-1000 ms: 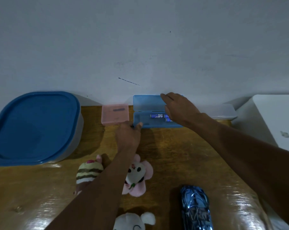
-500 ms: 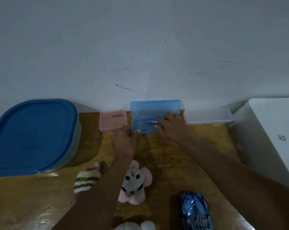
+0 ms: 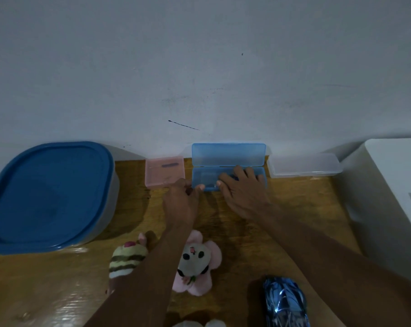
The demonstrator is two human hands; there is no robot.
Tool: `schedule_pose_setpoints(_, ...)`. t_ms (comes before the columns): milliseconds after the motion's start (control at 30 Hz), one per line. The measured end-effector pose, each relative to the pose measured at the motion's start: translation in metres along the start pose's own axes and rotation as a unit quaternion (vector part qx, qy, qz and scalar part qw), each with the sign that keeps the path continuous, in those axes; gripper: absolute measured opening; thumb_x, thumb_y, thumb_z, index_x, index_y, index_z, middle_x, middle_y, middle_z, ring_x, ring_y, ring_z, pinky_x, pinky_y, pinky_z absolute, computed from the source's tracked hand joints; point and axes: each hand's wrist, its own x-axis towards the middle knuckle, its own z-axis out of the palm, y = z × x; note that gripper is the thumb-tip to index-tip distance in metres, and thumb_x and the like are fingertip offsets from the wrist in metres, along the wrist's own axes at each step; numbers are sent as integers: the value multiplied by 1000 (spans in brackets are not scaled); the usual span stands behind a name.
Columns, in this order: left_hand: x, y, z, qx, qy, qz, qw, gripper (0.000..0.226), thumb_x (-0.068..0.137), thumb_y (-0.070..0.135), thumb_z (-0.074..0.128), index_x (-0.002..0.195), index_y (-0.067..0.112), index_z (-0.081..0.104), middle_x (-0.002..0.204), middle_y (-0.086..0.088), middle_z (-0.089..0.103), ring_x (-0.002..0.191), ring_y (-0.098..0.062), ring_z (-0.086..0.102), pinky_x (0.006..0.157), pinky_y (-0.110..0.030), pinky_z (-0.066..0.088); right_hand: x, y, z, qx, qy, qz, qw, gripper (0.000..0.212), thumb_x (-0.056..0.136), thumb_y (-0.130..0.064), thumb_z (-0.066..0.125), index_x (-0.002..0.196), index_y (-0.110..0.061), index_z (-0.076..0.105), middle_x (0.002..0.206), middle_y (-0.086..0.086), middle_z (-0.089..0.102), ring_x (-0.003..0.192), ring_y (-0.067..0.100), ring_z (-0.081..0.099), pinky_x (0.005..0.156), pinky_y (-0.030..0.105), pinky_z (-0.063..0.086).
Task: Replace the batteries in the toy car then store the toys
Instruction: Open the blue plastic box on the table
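Note:
A blue plastic case [image 3: 228,154] stands open against the wall, its lid raised. My left hand [image 3: 180,204] pinches the case's front left corner. My right hand [image 3: 242,194] lies inside the tray with its fingers bent down over the spot where the batteries lay, so the batteries are hidden. Whether the fingers grip one cannot be told. The shiny blue toy car [image 3: 284,303] sits on the wooden table near the front edge, under my right forearm and untouched.
A pink box [image 3: 164,171] sits left of the case and a clear case [image 3: 303,165] right of it. A big blue-lidded container [image 3: 48,194] fills the left. A striped plush [image 3: 126,260], a pink flower plush [image 3: 197,258] and a white plush [image 3: 195,324] lie near. A white box [image 3: 395,185] stands right.
My right hand has come down from the lid into the tray and now covers the batteries. The lid stays up. My left hand keeps its hold on the case's corner.

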Motion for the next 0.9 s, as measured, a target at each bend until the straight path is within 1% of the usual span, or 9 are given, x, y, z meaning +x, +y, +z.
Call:
schedule_pose_setpoints(100, 0, -2, 1, 2, 0, 9, 1000, 24, 87, 32, 70, 98, 11, 70, 89, -3, 72, 78, -14, 62, 55, -16, 35, 3, -1, 2, 10, 6, -10, 1000, 45, 93, -52, 10, 111, -31, 45, 112, -1, 52, 103, 24, 47, 84, 44, 36)
schedule_pose_setpoints(200, -1, -6, 3, -11, 2, 12, 1000, 21, 86, 30, 71, 94, 11, 70, 84, -4, 72, 75, -18, 65, 59, -22, 41, 8, -1, 3, 29, 13, -10, 999, 47, 94, -52, 14, 104, -24, 51, 107, 1, 56, 101, 25, 51, 84, 44, 41)
schedule_pose_setpoints(333, 1, -8, 4, -19, 3, 1, 1000, 21, 85, 31, 72, 92, 12, 70, 81, -2, 72, 75, -18, 66, 60, -25, 41, 11, 1, 9, 32, 55, -22, 998, 51, 96, -52, 20, 94, -21, 60, 92, 0, 60, 88, 20, 58, 70, 35, 46)
schedule_pose_setpoints(433, 1, -7, 4, -19, -2, 1, 1000, 20, 84, 31, 73, 91, 12, 70, 81, -2, 71, 75, -17, 64, 59, -23, 37, 15, 4, 9, 60, 68, -22, 996, 41, 97, -51, 29, 80, -24, 55, 81, -2, 61, 77, 21, 60, 61, 33, 45)
schedule_pose_setpoints(533, 2, -6, 3, -9, -2, -5, 1000, 20, 84, 31, 73, 90, 13, 69, 82, -2, 71, 77, -18, 63, 63, -24, 38, 18, 6, 11, 115, 90, -11, 989, 37, 96, -50, 38, 71, -24, 43, 75, 1, 62, 73, 27, 60, 60, 34, 43)
schedule_pose_setpoints(667, 2, -3, 2, -7, -2, -12, 1000, 22, 83, 31, 74, 91, 11, 70, 84, -4, 71, 78, -19, 64, 62, -25, 41, 17, 8, 6, 176, 150, -12, 973, 35, 90, -49, 43, 68, -22, 45, 66, -4, 48, 65, 27, 57, 54, 30, 34)
schedule_pose_setpoints(767, 3, 1, 0, 1, -8, -23, 1000, 22, 84, 31, 73, 92, 10, 69, 83, -1, 68, 78, -16, 60, 59, -24, 37, 11, 9, -2, 147, 247, -51, 956, 31, 85, -39, 49, 64, -16, 51, 62, 0, 52, 57, 24, 55, 47, 27, 34)
schedule_pose_setpoints(833, 4, 2, 0, 7, -10, -31, 999, 23, 84, 32, 73, 91, 10, 68, 82, -1, 66, 80, -17, 61, 63, -23, 36, -1, 9, -4, 130, 256, -110, 951, 26, 83, -35, 54, 66, -16, 52, 64, 2, 53, 57, 23, 54, 45, 33, 42)
schedule_pose_setpoints(900, 4, 2, 1, 6, -6, -35, 999, 24, 84, 33, 73, 89, 10, 68, 83, -3, 69, 81, -20, 63, 63, -22, 36, -16, 10, 1, 99, 234, -173, 952, 19, 81, -35, 57, 73, -19, 50, 70, 3, 53, 61, 23, 55, 47, 34, 42)
